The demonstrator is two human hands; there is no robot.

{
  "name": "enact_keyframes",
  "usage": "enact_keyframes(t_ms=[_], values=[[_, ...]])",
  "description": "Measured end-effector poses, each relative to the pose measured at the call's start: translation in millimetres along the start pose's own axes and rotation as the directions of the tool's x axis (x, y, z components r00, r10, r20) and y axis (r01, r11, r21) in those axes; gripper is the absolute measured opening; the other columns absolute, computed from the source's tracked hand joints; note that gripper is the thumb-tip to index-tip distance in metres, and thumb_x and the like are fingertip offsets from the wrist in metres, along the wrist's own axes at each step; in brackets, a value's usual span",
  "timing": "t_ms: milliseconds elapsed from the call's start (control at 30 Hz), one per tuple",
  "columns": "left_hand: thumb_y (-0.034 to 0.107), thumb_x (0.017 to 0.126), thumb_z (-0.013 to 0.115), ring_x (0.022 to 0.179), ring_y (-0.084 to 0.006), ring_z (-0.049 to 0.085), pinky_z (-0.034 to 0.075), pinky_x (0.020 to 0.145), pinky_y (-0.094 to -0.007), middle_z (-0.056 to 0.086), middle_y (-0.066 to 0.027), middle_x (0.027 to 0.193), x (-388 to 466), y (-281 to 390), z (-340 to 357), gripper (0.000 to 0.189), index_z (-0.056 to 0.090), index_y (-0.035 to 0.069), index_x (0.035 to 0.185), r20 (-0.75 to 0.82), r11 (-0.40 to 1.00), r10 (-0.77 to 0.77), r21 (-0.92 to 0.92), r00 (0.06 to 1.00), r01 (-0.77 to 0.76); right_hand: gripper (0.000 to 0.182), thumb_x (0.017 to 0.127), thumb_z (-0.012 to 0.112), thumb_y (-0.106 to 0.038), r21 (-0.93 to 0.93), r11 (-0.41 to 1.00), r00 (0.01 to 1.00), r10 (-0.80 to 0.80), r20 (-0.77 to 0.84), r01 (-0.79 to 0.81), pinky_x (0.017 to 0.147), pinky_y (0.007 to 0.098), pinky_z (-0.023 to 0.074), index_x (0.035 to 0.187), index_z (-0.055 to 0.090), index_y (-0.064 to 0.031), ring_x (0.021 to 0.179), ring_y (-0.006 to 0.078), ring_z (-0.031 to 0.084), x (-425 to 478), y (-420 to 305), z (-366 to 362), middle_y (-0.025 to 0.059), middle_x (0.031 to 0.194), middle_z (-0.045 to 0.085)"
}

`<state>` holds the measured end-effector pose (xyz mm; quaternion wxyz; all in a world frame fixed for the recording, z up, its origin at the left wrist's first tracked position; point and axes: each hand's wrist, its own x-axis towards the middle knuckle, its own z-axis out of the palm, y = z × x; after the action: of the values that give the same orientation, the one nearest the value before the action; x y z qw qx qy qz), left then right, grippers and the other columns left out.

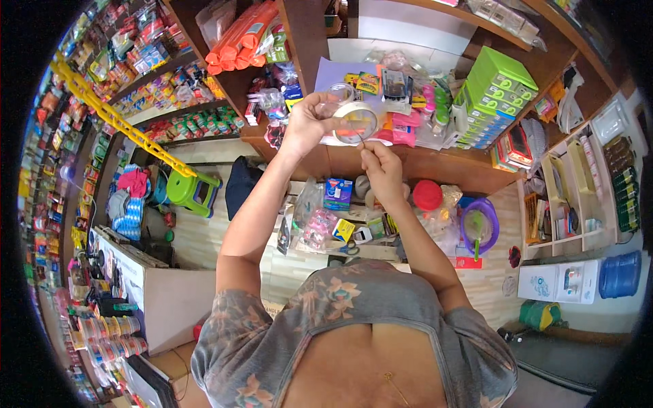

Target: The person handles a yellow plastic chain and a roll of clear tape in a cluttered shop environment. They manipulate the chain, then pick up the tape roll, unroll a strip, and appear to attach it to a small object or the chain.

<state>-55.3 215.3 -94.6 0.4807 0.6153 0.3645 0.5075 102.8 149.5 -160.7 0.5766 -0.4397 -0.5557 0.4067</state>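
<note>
My left hand (308, 122) is raised over the front of a wooden shelf, closed on a roll of masking tape (375, 122) held by its rim. A roll of clear tape (341, 93) shows right beside those fingers; whether they hold it too, I cannot tell. My right hand (378, 163) is just below the masking tape roll, thumb and forefinger pinched at its lower edge on something thin and dark that I cannot make out. Behind the rolls lie a yellow and green crayon box (367, 83) and purple paper (329, 74).
Green boxes (497, 84) are stacked at the right of the shelf. Below my arms, a low surface holds a blue box (338, 194), scissors (350, 248) and a red round lid (427, 195). A purple basket (479, 227) stands at right, a green stool (191, 191) at left, beneath a yellow chain (122, 125).
</note>
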Motion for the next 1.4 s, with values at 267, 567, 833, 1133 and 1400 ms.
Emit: enact_keyframes(t_ms=[267,567,833,1133,1400], values=[[-0.007,0.07,0.067,0.074,-0.0075,0.058,0.048,0.063,-0.0208,0.063,-0.0039,0.086,-19,6,-15,0.033,0.054,0.0,0.1,-0.078,0.971,0.061,0.234,0.995,-0.041,0.012,0.086,0.049,-0.006,0.056,0.995,0.992,-0.09,0.087,0.085,0.046,0.0185,0.0291,0.092,0.059,-0.0026,0.054,0.0015,0.038,-3,-1,20,-0.0049,0.062,0.045],[-0.005,0.069,0.068,0.076,-0.0095,0.059,0.049,0.065,-0.0219,0.064,-0.0062,0.087,-35,11,-30,0.037,0.054,0.0,0.103,-0.219,0.994,0.05,0.106,0.974,-0.028,0.011,0.085,0.048,-0.006,0.052,0.999,0.995,-0.002,0.103,-0.003,0.051,0.0215,0.036,0.09,0.058,-0.0014,0.056,0.0055,0.041,-7,-8,31,-0.0027,0.062,0.044],[-0.008,0.069,0.067,0.076,-0.0117,0.061,0.051,0.069,-0.0249,0.065,-0.0078,0.086,-37,-7,-49,0.029,0.059,-0.001,0.096,-0.213,0.991,-0.086,-0.117,0.973,0.062,0.013,0.086,0.05,-0.007,0.019,0.999,0.99,-0.047,0.136,0.045,0.047,0.0187,0.0308,0.093,0.059,-0.0024,0.054,0.0025,0.038,-2,0,34,-0.0043,0.062,0.045],[-0.007,0.068,0.069,0.074,-0.0095,0.059,0.049,0.063,-0.0222,0.063,-0.007,0.084,-36,-7,-40,0.035,0.053,-0.001,0.098,-0.26,0.988,0.14,0.102,0.955,-0.117,0.012,0.085,0.049,-0.005,0.006,1.0,0.989,-0.015,0.145,0.014,0.051,0.0202,0.0344,0.091,0.06,-0.0022,0.056,0.0041,0.041,1,1,41,-0.0035,0.062,0.046],[-0.009,0.068,0.067,0.078,-0.0109,0.059,0.049,0.067,-0.0226,0.062,-0.0077,0.088,-28,-10,-33,0.042,0.048,-0.001,0.105,-0.264,0.981,0.102,0.186,0.959,-0.053,0.014,0.084,0.05,-0.007,-0.1,0.993,0.992,-0.059,0.111,0.07,0.053,0.0251,0.0399,0.093,0.06,-0.0011,0.055,0.0092,0.047,5,6,38,0.0023,0.061,0.051]])
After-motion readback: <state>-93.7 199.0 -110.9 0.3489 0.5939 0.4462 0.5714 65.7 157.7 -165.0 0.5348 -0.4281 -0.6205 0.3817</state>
